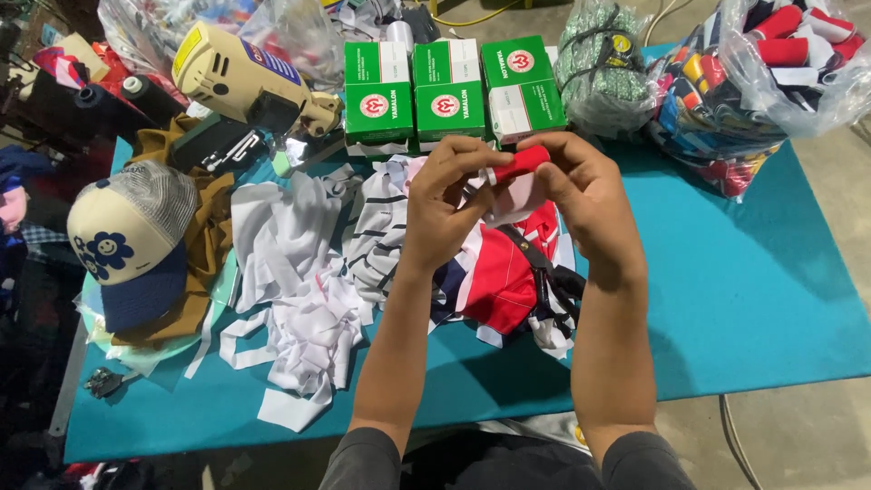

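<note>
Red fabric roll [521,164], small and tight with a white end, sits between both hands above the middle of the table. The fingertips [491,169] of the left hand [448,195] are pinched together on its white end, and the thumb and fingers of the right hand [581,191] are clamped around its red part from the other side. Below the roll hangs a pale pink piece of cloth [515,198], just under the palms; whether it is joined to the roll I cannot tell.

Under the forearms lies a red and white garment piece [502,272] with a black strap [544,272] across it. To its left are striped white cloth [376,227] and a heap of white fabric strips [299,299], all on the teal table [753,281]. Further left, a cream and navy cap [127,240] with flower prints rests on brown fabric [213,227].

Behind the hands stand three green and white boxes [449,91] in a row. Near them on the left lies a cream electric cutting tool [240,77]. On the right back corner is a clear plastic bag [771,82] full of red, white and dark rolls, and beside it a green patterned bundle [599,77].
</note>
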